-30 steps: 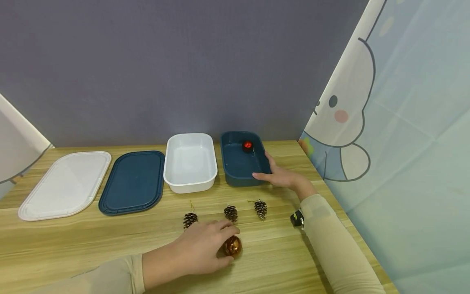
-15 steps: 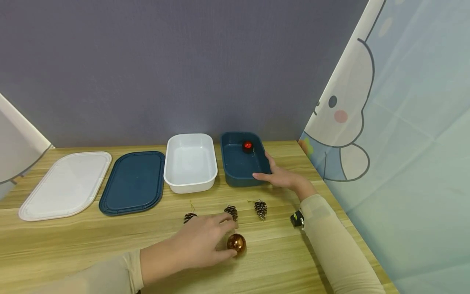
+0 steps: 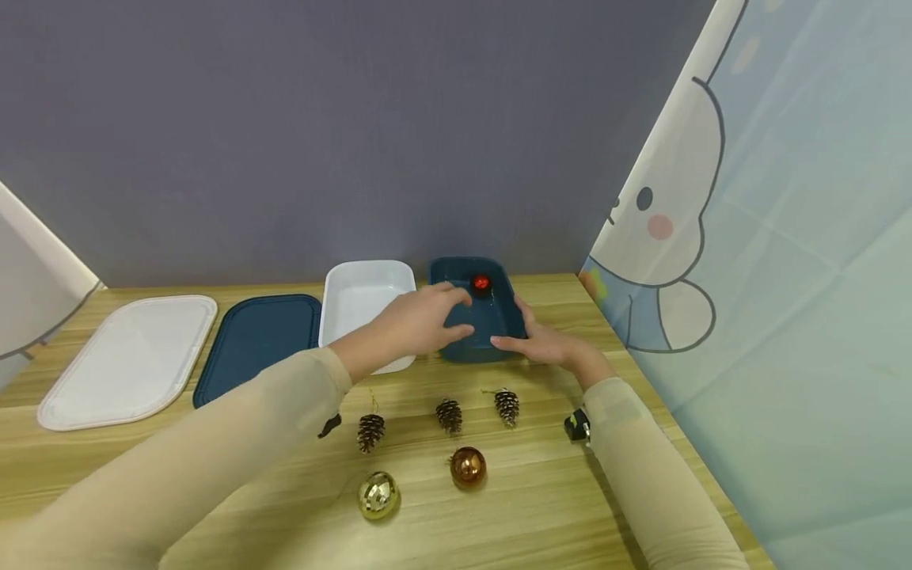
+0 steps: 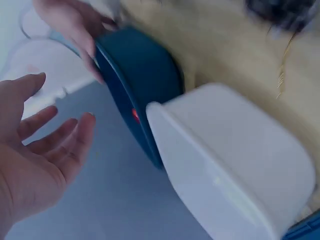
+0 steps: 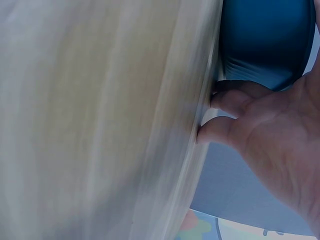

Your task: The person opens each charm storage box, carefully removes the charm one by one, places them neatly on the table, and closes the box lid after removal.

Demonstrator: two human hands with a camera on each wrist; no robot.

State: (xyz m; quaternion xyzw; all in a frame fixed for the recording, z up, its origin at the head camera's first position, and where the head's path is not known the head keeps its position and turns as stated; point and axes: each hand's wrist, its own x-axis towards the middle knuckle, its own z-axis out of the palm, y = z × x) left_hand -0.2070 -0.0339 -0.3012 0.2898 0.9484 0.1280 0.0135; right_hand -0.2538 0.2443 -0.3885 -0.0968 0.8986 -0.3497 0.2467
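Reaching over the dark blue box, my left hand holds nothing; its fingers are spread and slightly bent, as the left wrist view confirms. My right hand rests against the box's right side, thumb at the front corner, fingers along the wall. Inside that box, near the back, lies a shiny red ball ornament. A copper ball ornament and a gold ball ornament lie on the table nearer the front. Behind them sit three pine cones, at left, middle and right.
Left of the blue box stands a white box, partly covered by my left forearm. Farther left, a blue lid and a white lid lie flat. A grey panel rises behind the table, and a printed curtain borders the right.
My left hand has left the copper ball and moved forward over the blue box. The copper ball has shifted slightly right, and the gold ball is uncovered. My right hand stays put.
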